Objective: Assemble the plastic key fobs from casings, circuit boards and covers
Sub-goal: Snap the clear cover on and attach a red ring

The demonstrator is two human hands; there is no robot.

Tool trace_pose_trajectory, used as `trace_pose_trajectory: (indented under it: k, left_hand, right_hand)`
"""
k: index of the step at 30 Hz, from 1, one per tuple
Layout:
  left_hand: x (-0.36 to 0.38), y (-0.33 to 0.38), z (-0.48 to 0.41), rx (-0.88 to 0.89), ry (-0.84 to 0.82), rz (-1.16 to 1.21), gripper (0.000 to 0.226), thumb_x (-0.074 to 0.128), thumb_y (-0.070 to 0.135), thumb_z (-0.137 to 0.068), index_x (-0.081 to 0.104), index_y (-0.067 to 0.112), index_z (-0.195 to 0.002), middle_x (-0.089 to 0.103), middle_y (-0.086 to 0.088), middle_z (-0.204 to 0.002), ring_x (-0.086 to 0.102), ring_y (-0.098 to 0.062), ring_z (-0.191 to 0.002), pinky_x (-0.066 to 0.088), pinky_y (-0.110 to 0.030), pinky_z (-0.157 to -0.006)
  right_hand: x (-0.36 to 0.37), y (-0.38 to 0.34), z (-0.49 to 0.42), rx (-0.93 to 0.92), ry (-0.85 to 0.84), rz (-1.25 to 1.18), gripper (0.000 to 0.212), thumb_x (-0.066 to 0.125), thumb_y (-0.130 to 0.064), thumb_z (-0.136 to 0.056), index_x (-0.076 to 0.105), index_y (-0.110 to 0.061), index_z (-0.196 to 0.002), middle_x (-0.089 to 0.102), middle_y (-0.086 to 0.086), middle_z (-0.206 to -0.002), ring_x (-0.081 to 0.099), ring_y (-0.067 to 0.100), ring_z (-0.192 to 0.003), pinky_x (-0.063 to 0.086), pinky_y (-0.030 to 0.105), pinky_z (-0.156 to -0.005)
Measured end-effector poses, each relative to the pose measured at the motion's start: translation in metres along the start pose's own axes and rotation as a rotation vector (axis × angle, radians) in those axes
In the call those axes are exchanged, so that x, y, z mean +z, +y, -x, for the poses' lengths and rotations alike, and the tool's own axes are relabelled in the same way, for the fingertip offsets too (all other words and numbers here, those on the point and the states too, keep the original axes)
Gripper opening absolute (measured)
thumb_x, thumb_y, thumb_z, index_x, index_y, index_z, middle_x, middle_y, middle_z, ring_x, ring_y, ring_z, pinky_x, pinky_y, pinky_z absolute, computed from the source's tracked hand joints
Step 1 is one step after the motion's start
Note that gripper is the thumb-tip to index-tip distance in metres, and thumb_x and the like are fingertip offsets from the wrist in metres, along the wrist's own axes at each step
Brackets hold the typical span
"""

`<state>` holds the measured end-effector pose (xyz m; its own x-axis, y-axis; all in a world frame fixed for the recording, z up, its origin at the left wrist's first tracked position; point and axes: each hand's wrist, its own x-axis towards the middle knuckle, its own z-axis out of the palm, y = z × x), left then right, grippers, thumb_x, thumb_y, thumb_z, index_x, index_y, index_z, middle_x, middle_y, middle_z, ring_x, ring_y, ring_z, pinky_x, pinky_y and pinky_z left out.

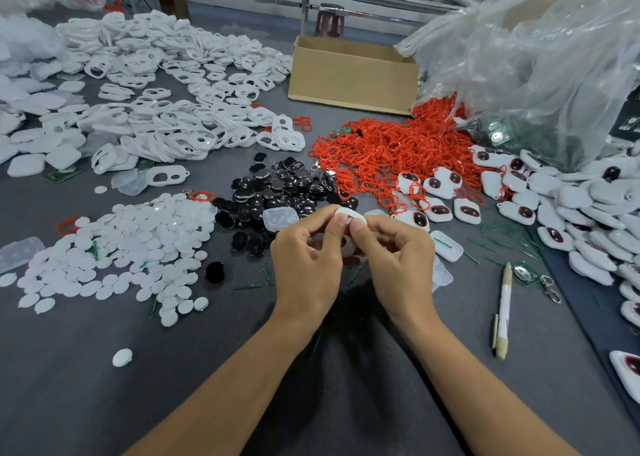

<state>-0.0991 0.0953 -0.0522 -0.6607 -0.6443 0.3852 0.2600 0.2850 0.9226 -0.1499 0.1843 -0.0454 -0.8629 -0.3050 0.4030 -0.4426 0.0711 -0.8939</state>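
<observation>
Both hands, the left hand [306, 247] and the right hand [393, 247], pinch one white key fob casing [351, 217] between their fingertips. It is held above the grey bench [86, 386], just in front of the heap of black covers [273, 192].

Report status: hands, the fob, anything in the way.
Left hand and right hand both pinching one white fob casing above the table. Red ring visible inside it. Nothing in the way.
</observation>
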Motion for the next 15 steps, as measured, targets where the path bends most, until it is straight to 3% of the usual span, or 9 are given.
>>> trace_pose_trajectory:
  k: [2, 4, 7, 11, 15]
  left_hand:
    - [0.0002, 0.0003, 0.0002, -0.029, -0.001, 0.018, 0.029, 0.058, 0.026, -0.091, 0.070, 0.050, -0.079, 0.072, 0.016, -0.077, 0.064, -0.016, -0.061, 0.057, -0.043, -0.060]
    - [0.0012, 0.0001, -0.0002, -0.128, -0.011, 0.100, 0.026, 0.060, 0.018, -0.093, 0.074, 0.036, -0.080, 0.073, 0.010, -0.078, 0.065, -0.006, -0.068, 0.057, -0.028, -0.064]
    - [0.0018, 0.0009, -0.0021, -0.332, -0.080, 0.352, 0.019, 0.055, 0.013, -0.097, 0.074, 0.010, -0.094, 0.073, -0.011, -0.088, 0.069, -0.016, -0.077, 0.059, -0.032, -0.065]
    - [0.0012, 0.0028, -0.0047, -0.452, -0.089, 0.533, 0.021, 0.050, 0.009, -0.099, 0.070, 0.004, -0.096, 0.071, -0.016, -0.095, 0.070, -0.022, -0.081, 0.060, -0.033, -0.065]
    - [-0.0032, 0.0017, -0.0082, -0.477, -0.029, 0.576, 0.018, 0.050, 0.008, -0.098, 0.068, 0.004, -0.096, 0.071, -0.013, -0.093, 0.069, -0.020, -0.080, 0.059, -0.031, -0.062]
  right_hand:
    - [0.0001, -0.0004, 0.0001, -0.001, 0.009, 0.000, 0.015, 0.066, -0.018, -0.086, 0.073, -0.017, -0.073, 0.067, -0.004, -0.061, 0.057, 0.009, -0.058, 0.047, 0.030, -0.057]
    - [0.0001, 0.0014, -0.0015, 0.022, 0.026, -0.010, 0.015, 0.066, -0.020, -0.085, 0.073, -0.015, -0.072, 0.068, 0.001, -0.063, 0.061, 0.021, -0.060, 0.052, 0.040, -0.060]
    - [-0.0010, 0.0036, -0.0040, 0.088, 0.007, -0.096, 0.014, 0.066, -0.021, -0.086, 0.074, -0.011, -0.081, 0.070, 0.011, -0.073, 0.064, 0.037, -0.072, 0.054, 0.053, -0.068]
    - [-0.0038, 0.0049, -0.0057, 0.102, -0.043, -0.169, 0.018, 0.055, -0.010, -0.094, 0.071, -0.006, -0.087, 0.072, -0.003, -0.077, 0.063, 0.008, -0.071, 0.050, 0.025, -0.067]
    - [-0.0053, 0.0066, -0.0071, 0.107, -0.091, -0.146, 0.012, 0.059, -0.007, -0.092, 0.070, -0.005, -0.097, 0.073, 0.010, -0.083, 0.063, 0.014, -0.072, 0.047, 0.023, -0.064]
